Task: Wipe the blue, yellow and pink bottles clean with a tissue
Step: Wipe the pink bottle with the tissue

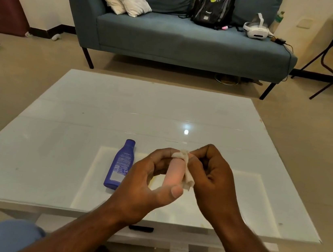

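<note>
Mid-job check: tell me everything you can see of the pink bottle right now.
The pink bottle is a slim, pale pink, smooth, plastic-looking tube shape, held above the white table, its long axis running away from the camera. The left hand grips it, thumb across the near end. The right hand presses a crumpled white tissue over its far end and right side, hiding any cap. No label is readable.

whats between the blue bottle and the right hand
In the head view, the left hand sits between them, holding the pink bottle. The tissue drapes over that bottle against the right hand. The blue bottle lies flat on the table.
</note>
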A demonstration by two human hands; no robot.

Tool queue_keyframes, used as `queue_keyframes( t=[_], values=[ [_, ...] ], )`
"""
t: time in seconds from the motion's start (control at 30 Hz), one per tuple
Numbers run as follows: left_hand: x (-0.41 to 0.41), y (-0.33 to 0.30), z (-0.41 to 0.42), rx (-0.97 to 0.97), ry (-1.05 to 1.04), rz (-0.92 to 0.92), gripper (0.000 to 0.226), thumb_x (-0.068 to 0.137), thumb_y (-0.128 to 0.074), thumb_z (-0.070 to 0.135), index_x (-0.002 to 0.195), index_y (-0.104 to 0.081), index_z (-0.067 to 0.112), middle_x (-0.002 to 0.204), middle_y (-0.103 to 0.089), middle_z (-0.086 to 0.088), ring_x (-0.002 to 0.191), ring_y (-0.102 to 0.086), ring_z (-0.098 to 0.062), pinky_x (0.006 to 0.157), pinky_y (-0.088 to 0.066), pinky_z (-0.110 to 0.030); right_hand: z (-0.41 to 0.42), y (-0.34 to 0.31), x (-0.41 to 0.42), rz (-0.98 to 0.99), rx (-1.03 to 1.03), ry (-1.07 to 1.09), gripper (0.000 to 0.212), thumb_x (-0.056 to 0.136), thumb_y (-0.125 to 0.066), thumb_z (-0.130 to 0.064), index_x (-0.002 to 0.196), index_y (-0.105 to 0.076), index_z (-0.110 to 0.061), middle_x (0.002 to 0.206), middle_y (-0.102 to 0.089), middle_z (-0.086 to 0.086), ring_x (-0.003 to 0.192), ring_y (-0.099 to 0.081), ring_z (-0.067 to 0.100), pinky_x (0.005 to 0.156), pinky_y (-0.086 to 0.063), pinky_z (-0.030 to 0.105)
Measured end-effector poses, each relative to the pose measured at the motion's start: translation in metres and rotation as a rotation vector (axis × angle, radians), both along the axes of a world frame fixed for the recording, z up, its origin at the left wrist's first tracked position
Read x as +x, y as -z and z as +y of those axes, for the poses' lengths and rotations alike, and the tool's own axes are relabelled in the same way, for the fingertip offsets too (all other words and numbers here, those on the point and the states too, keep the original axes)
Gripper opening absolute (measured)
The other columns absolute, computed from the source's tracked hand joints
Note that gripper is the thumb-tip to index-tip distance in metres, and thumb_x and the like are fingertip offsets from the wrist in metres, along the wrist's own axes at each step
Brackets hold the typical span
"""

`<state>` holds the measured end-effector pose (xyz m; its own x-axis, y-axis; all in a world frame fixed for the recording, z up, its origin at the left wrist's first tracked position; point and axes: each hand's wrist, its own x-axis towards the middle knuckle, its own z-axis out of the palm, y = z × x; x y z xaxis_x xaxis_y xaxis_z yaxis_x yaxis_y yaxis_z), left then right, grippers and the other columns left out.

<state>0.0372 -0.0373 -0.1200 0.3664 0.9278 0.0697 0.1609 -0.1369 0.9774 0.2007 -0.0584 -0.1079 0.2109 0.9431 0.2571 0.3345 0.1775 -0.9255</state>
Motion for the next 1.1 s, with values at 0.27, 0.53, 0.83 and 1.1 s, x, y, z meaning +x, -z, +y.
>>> queue_keyframes(
  t=[0.27, 0.53, 0.83, 1.1],
  values=[
    [0.0, 0.001, 0.004, 0.002, 0.03, 0.026, 0.087, 0.064, -0.067, 0.083, 0.134, -0.055, 0.033, 0.124, -0.068, 0.01, 0.118, -0.065, -0.017, 0.097, -0.058, -0.043, -0.005, -0.004, -0.002, 0.004, 0.081, -0.051, 0.014, 0.1, -0.064, -0.024, 0.087, -0.063, -0.018, 0.075, -0.066, -0.007, 0.064, -0.063, 0.011, 0.057, -0.05, 0.019],
    [0.0, 0.002, 0.007, 0.013, 0.01, 0.037, 0.097, 0.059, -0.062, 0.09, 0.134, -0.056, 0.028, 0.124, -0.068, 0.008, 0.115, -0.066, -0.018, 0.098, -0.057, -0.043, -0.007, -0.006, -0.006, 0.03, 0.173, -0.079, 0.013, 0.097, -0.062, -0.021, 0.086, -0.061, -0.013, 0.07, -0.064, -0.01, 0.061, -0.061, 0.014, 0.053, -0.049, 0.022],
    [0.003, -0.001, 0.006, 0.028, 0.035, 0.009, 0.079, 0.072, -0.062, 0.07, 0.133, -0.058, 0.021, 0.119, -0.07, 0.006, 0.112, -0.068, -0.016, 0.094, -0.059, -0.035, -0.007, -0.007, -0.009, 0.05, 0.232, -0.08, 0.014, 0.094, -0.062, -0.022, 0.085, -0.06, -0.012, 0.069, -0.06, -0.001, 0.061, -0.059, 0.016, 0.056, -0.049, 0.02],
    [0.0, -0.005, 0.009, 0.011, 0.024, -0.06, 0.071, 0.078, -0.056, 0.061, 0.13, -0.063, 0.013, 0.114, -0.072, 0.004, 0.106, -0.069, -0.009, 0.081, -0.054, -0.017, -0.01, -0.008, -0.011, 0.036, 0.248, -0.06, 0.015, 0.092, -0.064, -0.015, 0.082, -0.059, -0.006, 0.065, -0.056, 0.003, 0.056, -0.053, 0.014, 0.054, -0.045, 0.018]
  ],
)
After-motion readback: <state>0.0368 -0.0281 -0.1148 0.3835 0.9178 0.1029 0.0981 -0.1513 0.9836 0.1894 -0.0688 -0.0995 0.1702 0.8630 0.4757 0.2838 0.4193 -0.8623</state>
